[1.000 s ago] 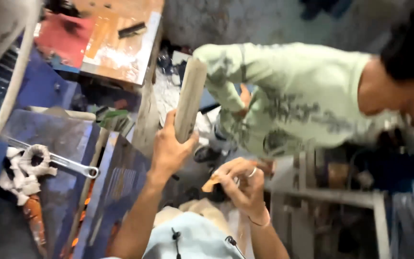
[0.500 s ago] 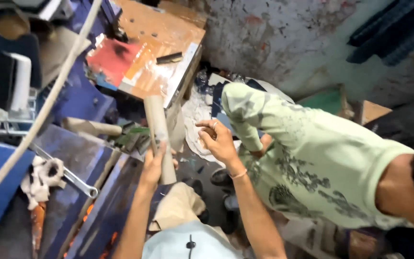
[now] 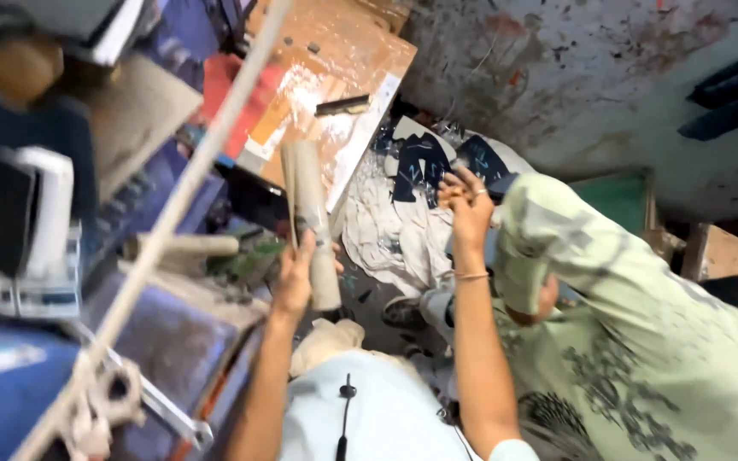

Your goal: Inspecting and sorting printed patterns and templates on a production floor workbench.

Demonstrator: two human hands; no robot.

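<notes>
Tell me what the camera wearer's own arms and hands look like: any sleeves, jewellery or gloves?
Both forearms are bare, with no gloves. The right hand wears a ring on one finger and a thin bangle at the wrist. The left hand shows no ring or band that I can make out. A pale short sleeve edge shows near the right elbow.

— Top centre?
— Worn wooden board [image 3: 335, 77] with a dark brush [image 3: 342, 105], beside a red sheet [image 3: 228, 90].
— Lower left?
— Metal wrench [image 3: 164, 408] (partly blurred) on blue surface [image 3: 155, 341]. Crumpled white cloth [image 3: 382, 226] below the board.
</notes>
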